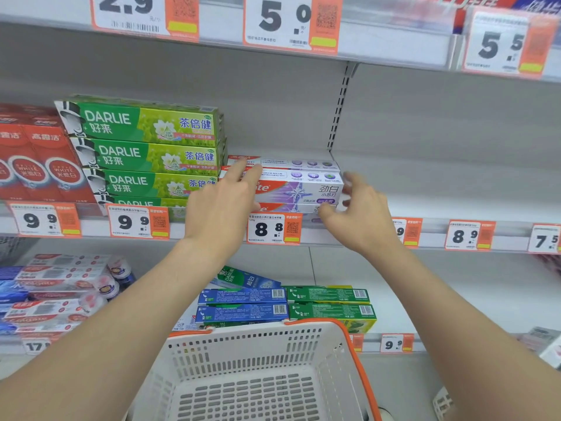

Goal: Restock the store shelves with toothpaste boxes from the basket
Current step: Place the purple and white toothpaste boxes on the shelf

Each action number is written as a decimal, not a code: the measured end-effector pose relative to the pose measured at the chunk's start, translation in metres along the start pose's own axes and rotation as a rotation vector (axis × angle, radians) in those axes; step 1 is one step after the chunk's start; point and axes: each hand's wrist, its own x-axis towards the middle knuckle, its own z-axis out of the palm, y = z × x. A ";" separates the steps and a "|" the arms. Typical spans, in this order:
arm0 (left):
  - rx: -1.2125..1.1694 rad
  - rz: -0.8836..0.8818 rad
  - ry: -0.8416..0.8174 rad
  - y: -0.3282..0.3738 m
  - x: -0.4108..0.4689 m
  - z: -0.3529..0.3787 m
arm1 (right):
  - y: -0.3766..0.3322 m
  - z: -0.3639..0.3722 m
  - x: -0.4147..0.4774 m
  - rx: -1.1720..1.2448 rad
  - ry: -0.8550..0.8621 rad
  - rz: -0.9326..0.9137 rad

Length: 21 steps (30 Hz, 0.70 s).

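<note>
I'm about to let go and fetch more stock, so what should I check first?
1. Purple Colgate boxes lie flat, stacked: ok.
2. Stack sits above the 8.8 price tag: ok.
3. Left hand, straight fingers on the stack's left end: ok.
4. Right hand grip on the right end: cannot tell, blurred.
5. Free shelf room right of the stack: ok.
6. Stock left in the basket: not ok, none in view.

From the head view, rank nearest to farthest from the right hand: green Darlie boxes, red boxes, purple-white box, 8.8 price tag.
1. Purple-white Colgate toothpaste box: at the right hand.
2. White-and-orange 8.8 price tag: lower left.
3. Green Darlie boxes: farther left.
4. Red boxes: far left.
</note>
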 end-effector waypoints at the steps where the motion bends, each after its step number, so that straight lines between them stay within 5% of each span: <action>1: 0.000 0.010 0.005 0.000 0.000 0.002 | -0.005 -0.002 0.002 0.050 -0.014 0.003; 11: -0.010 0.040 -0.030 -0.007 0.002 0.005 | -0.017 0.003 0.012 0.127 -0.113 -0.113; 21: 0.003 0.036 -0.024 -0.006 0.004 0.001 | 0.003 -0.003 0.011 0.115 -0.071 -0.011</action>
